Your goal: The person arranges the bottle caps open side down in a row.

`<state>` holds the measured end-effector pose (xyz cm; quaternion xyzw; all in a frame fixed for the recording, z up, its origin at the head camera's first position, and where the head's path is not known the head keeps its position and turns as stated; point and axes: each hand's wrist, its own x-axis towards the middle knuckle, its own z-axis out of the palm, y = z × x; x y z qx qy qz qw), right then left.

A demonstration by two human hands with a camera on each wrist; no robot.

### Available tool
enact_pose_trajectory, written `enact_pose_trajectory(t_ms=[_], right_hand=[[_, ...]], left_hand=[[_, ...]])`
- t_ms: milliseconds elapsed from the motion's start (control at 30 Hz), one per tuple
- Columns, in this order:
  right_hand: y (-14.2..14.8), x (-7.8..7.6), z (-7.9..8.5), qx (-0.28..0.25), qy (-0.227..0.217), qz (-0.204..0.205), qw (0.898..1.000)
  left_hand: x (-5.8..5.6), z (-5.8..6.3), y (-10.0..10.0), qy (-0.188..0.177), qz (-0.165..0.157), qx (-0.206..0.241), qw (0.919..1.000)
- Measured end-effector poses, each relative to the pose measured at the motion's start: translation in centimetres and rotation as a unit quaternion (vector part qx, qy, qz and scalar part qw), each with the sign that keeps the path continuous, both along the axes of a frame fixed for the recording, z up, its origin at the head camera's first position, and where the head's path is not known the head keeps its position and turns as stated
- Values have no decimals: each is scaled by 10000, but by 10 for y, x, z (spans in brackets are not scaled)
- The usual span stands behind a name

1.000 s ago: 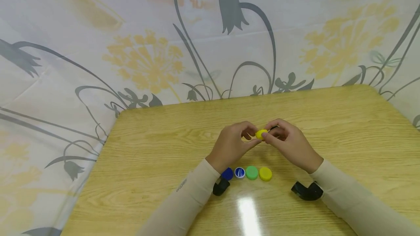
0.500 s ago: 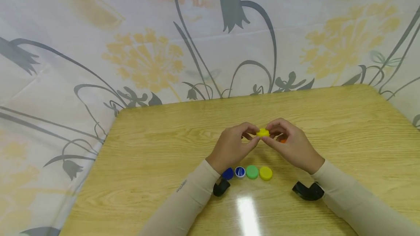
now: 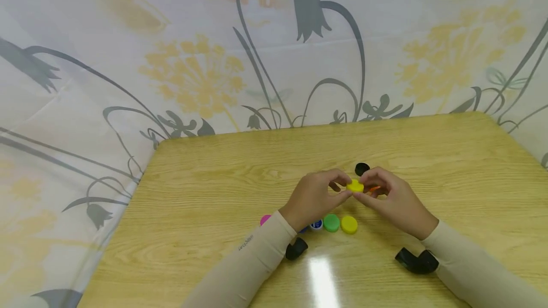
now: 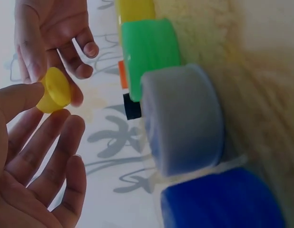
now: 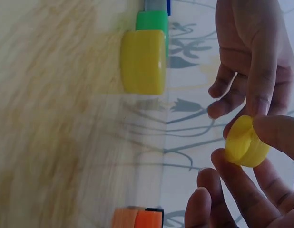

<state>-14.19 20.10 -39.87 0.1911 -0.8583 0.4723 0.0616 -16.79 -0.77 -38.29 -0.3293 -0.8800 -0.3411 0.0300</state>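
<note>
Both hands pinch one yellow bottle cap point(image 3: 355, 186) between thumbs and fingers, above the table in the head view. My left hand point(image 3: 318, 194) holds its left side and my right hand point(image 3: 396, 198) its right side. In the left wrist view the yellow cap is tilted, with the left thumb on it. The right wrist view shows the hollow inside of the cap. Nearer the person lies a row of caps: yellow point(image 3: 348, 225), green point(image 3: 331, 222), white with a blue top point(image 3: 316, 224), blue point(image 4: 223, 202) and pink point(image 3: 266, 220). The left sleeve partly hides this row.
Behind the right hand lies a black cap point(image 3: 362, 169). An orange cap point(image 5: 137, 218) shows partly past the right fingers. Black curved pieces point(image 3: 416, 261) sit by both sleeves. A patterned cloth point(image 3: 274, 51) stands behind the wooden table point(image 3: 239, 175).
Both hands have moved right and toward the person with the yellow cap, which has turned in the fingers. The black cap, orange cap and pink cap have come into sight.
</note>
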Motion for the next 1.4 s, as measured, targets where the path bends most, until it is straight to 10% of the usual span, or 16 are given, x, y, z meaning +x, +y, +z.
enact_pose_trajectory(t_ms=[367, 667, 1400], right_hand=[[14, 6, -7, 249, -337, 377, 9984], [27, 8, -6, 411, -682, 840, 9933], [43, -1, -11, 938, -788, 1676, 9782]], left_hand=[[7, -3, 8, -408, -125, -457, 9980], [12, -5, 14, 230, -64, -1178, 9928], [23, -7, 33, 188, 203, -2393, 9705]])
